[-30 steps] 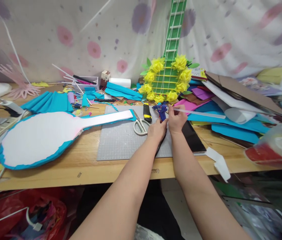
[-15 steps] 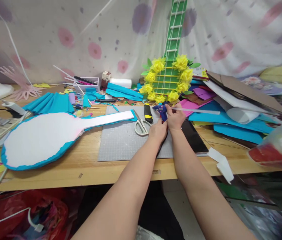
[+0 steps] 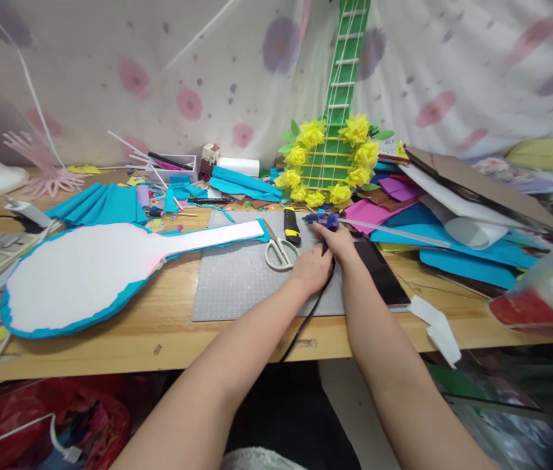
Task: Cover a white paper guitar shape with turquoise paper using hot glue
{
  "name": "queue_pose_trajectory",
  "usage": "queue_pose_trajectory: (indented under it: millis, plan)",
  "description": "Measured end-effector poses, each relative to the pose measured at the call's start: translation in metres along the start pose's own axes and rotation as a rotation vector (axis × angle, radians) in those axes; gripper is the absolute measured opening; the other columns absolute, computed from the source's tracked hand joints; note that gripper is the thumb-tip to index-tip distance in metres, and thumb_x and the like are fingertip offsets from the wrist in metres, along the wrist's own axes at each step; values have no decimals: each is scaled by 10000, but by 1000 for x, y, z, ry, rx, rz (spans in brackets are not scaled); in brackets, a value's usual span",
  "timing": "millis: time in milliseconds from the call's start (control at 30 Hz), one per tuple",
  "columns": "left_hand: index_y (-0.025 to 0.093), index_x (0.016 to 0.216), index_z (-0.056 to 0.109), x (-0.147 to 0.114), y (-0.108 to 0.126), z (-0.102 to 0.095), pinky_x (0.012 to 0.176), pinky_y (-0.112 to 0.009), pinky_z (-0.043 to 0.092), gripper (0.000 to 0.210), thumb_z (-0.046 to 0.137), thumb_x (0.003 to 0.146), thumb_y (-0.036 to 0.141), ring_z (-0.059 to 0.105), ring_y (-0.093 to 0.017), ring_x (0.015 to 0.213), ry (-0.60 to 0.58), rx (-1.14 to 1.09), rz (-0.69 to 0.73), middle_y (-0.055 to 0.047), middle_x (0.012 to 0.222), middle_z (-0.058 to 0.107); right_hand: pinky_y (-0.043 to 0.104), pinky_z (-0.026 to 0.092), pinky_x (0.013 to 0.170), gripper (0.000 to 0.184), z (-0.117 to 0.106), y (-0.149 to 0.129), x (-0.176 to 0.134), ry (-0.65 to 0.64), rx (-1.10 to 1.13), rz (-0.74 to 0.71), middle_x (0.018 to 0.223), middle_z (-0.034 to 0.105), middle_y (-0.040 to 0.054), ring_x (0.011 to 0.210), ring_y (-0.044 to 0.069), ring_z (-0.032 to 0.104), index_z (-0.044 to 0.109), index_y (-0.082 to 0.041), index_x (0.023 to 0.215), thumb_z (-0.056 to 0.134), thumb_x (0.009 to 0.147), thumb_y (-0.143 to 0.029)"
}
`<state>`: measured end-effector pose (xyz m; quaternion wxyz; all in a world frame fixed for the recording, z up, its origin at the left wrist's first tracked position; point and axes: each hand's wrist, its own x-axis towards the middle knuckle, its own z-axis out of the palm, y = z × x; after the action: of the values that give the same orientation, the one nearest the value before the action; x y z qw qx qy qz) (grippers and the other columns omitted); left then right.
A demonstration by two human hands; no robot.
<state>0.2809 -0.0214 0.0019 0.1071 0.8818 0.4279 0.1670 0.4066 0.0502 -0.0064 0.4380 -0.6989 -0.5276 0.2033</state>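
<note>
A blue hot glue gun (image 3: pixel 329 222) is held above the grey cutting mat (image 3: pixel 237 281), with a long clear glue stick (image 3: pixel 398 233) protruding from its back to the right. My right hand (image 3: pixel 342 245) is closed around the gun's body. Lower down, my left hand (image 3: pixel 311 269) is closed at the bottom of its handle, where the black cord (image 3: pixel 308 320) starts; its fingertips are partly hidden. Left of my hands, white-handled scissors (image 3: pixel 281 253) and a yellow-and-black utility knife (image 3: pixel 292 226) rest on the mat.
A white, blue-edged guitar-shaped cutout (image 3: pixel 90 274) lies at left, its neck overlapping the mat. Behind stands a green paper guitar (image 3: pixel 328 166) with yellow flowers. Coloured paper sheets (image 3: pixel 467 264) and a red-based plastic tub (image 3: pixel 540 303) are at right. A black tablet-like slab (image 3: pixel 381 274) lies beside my right arm.
The glue gun has turned in my hands, its handle now hidden more by my right hand. My hands sit slightly lower, and more black cord shows below them.
</note>
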Motion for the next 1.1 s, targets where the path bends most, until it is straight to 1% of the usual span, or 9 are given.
queue_pose_trajectory:
  millis: [100,200,333,400,533,633,767,1000,1100]
  plan:
    - [173,1306,482,-16,-19,-18,891,-353,457,470,316,868,133,577,-216,1053,-3,58,204,-112,1306,535,367,476,657,396,-3,0,0,-1,-97,120,538,588,48,615,227,596,611,-179,599,609,671,-568]
    - [174,1243,545,-31,-56,-55,929,-331,437,445,345,848,126,559,-193,1097,18,96,292,-103,1289,556,373,479,633,417,-5,-4,-1,-38,-171,141,464,542,42,585,237,596,579,-190,546,624,656,-590]
    - [168,1167,601,-53,-124,-124,937,-316,420,408,334,858,183,556,-188,1098,138,217,-24,-85,1251,578,394,491,663,402,-3,-8,-5,-27,-214,138,569,603,68,684,261,630,577,-180,607,687,610,-566]
    - [186,1121,625,-69,-157,-157,906,-320,429,393,329,876,267,565,-198,1070,111,279,-186,-75,1227,588,382,499,655,378,0,-10,-6,30,-128,151,604,619,68,678,246,633,574,-175,639,699,617,-532]
    - [208,1071,646,-106,-209,-198,940,-307,390,395,436,823,433,532,-213,1109,-210,353,-306,-59,1187,616,271,498,534,356,7,-19,-7,138,395,135,674,640,22,570,144,603,561,-185,777,656,676,-512]
    - [195,1205,573,-132,-225,-210,983,-277,340,542,518,759,499,484,-194,1164,-356,316,-337,-61,1278,569,213,475,475,395,13,-29,-12,125,629,113,697,635,-7,516,92,569,541,-200,798,671,650,-543]
    - [164,1321,461,-151,-225,-214,983,-282,327,708,587,717,512,455,-204,1187,-385,304,-421,-86,1355,509,183,416,401,434,19,-41,-24,36,616,128,668,629,-18,443,59,492,529,-206,734,703,599,-580]
    - [187,1289,503,-140,-223,-212,921,-255,361,521,547,798,356,502,-204,1156,-386,365,-473,-55,1332,539,213,351,360,416,24,-48,-37,-159,524,63,547,589,-10,388,68,414,567,-199,649,704,611,-590]
    - [178,1318,471,-136,-224,-209,920,-253,359,575,561,792,393,504,-199,1148,-411,349,-443,-69,1356,515,232,360,378,391,24,-45,-37,-181,458,45,505,569,-9,388,87,420,583,-203,647,686,642,-580]
